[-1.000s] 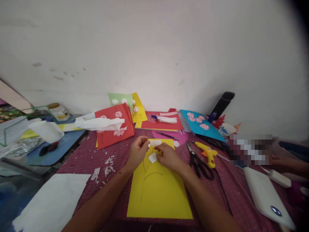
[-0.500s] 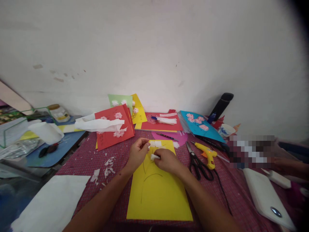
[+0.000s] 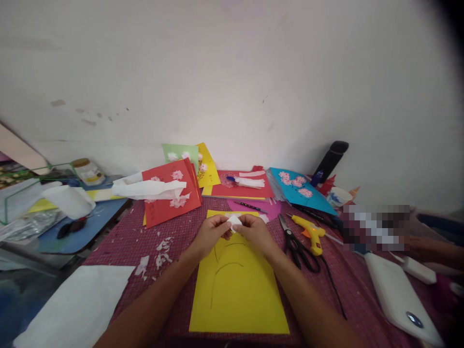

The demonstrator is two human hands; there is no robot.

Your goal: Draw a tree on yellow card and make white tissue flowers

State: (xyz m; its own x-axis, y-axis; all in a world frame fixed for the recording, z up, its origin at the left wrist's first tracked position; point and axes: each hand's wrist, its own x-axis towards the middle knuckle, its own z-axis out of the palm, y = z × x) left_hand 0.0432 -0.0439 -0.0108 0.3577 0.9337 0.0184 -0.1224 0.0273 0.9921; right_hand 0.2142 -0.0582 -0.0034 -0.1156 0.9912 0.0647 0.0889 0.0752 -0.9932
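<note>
Between the fingertips of both hands is a small piece of white tissue paper (image 3: 235,221). My left hand (image 3: 213,233) pinches its left side and my right hand (image 3: 255,232) pinches its right side. Both hands are above the upper part of a yellow sheet of paper (image 3: 241,299), which has dark curved lines drawn on it. More white paper pieces lie near the sheet's top edge, partly hidden behind the hands. Black-handled scissors (image 3: 299,249) and a yellow glue gun (image 3: 311,233) lie to the right of the sheet.
Red cards (image 3: 172,212) with paper flowers lean at the back left, and a blue card (image 3: 302,191) at the back right. White paper (image 3: 78,304) and torn scraps (image 3: 163,253) lie on the left. A white box-like device (image 3: 398,295) sits at right, near another person's arm (image 3: 435,253).
My left hand has come to the white tissue piece that my right hand held alone. Now both hands hold it, close together over the yellow sheet.
</note>
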